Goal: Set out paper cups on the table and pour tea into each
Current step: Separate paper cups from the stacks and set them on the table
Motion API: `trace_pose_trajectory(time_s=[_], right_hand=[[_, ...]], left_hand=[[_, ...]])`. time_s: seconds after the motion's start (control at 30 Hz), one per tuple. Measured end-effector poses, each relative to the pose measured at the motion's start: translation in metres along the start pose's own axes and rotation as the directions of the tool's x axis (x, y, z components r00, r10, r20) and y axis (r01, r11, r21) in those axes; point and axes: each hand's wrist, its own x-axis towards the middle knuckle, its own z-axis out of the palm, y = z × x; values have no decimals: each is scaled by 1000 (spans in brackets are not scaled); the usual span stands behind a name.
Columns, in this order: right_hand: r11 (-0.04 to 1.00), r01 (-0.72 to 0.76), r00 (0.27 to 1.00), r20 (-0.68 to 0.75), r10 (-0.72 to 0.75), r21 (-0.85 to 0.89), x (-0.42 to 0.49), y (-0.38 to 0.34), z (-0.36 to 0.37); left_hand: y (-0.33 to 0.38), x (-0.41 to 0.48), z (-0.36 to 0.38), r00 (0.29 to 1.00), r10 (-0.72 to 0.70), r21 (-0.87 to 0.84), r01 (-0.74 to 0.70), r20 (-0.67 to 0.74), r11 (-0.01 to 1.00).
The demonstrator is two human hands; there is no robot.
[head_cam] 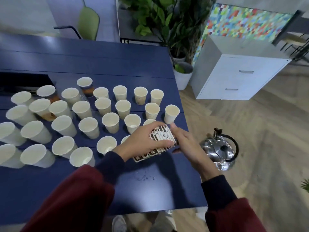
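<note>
Cup stack [163,137] gripped by left hand [143,143], right hand [187,143] pinching its end, kettle [220,149] part-hidden

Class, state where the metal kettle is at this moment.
In the head view the kettle sits right of the blue table, on the wooden floor, just beyond the right hand.

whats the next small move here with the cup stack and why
Probably slide the end cup off the stack with the right hand, which pinches that end while the left hand grips the rest, and stand it on the table in the bare near area.
</note>
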Motion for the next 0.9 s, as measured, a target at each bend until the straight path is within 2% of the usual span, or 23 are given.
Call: trace_pose_trajectory(time_s=[0.27,0.4,0.57,0.7,0.8,0.9], right_hand=[[976,-62,998,-4,62,-207,-17,19,59],[979,-57,998,-25,53,-195,-17,21,66],[979,-66,990,-133,41,-193,-5,23,53],[979,-78,949,-314,16,-186,17,33,19],[946,-114,921,-389,-14,-303,37,50,5],[851,-136,932,-357,-64,-507,59,64,6]], left_hand=[[-50,-51,-24,995,-98,40,97,17,994],[-56,-53,-30,994,-105,63,103,34,993],[-51,-41,-24,989,-135,26,133,59,991],[-51,-34,-16,969,-243,-3,243,50,970],[-60,-35,-16,935,-351,-20,352,46,936],[-67,-34,-16,918,-396,-35,396,11,917]])
